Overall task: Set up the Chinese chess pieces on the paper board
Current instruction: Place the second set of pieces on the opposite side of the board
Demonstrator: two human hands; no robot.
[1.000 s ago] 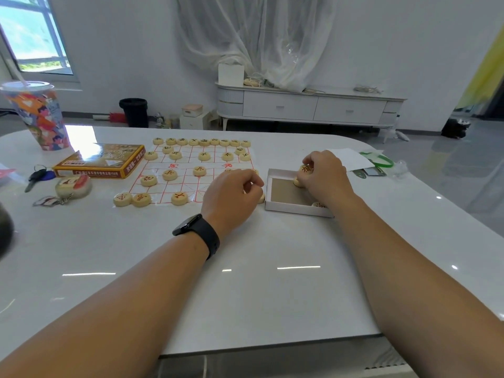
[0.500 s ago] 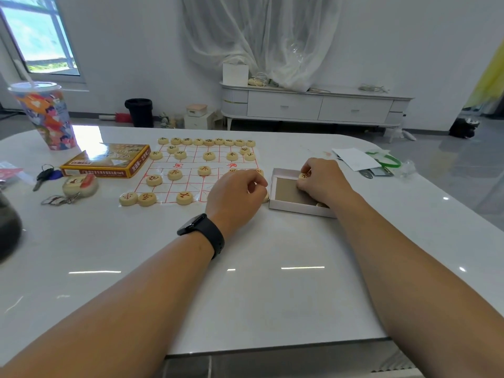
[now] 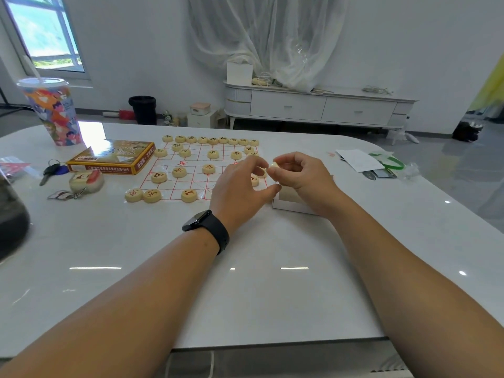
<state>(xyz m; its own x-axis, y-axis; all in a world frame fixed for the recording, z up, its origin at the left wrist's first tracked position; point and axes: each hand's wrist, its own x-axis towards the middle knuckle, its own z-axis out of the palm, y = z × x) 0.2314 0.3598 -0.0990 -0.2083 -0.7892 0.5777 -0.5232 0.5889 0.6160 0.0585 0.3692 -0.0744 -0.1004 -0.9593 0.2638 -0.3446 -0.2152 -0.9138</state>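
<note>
The fingers [image 3: 283, 164] of the right hand [image 3: 302, 175] pinched a pale round chess piece [image 3: 274, 165] at their tips, held up above the right edge of the paper board [image 3: 196, 174]. Just beside it, the left hand [image 3: 240, 186] was raised with its fingers curled toward the piece and its thumb stretched out below; another piece [image 3: 262, 170] showed between its fingers, though whether they gripped it could not be told. A black watch [image 3: 208, 230] sat on the left wrist.

Under the right hand lay a shallow white box [image 3: 289, 204], mostly hidden by the wrist. On the board, a full row of pieces [image 3: 210, 139] lined the far edge, with more scattered on the grid nearer in and three along the near edge, two of them [image 3: 143, 195] at the left corner.

Left of the board on the white bench [image 3: 259, 282] rested a yellow game box [image 3: 111, 158], keys [image 3: 53, 170] and a colourful cup [image 3: 54, 111]. Papers and a green band [image 3: 392, 162] lay well apart to the right.
</note>
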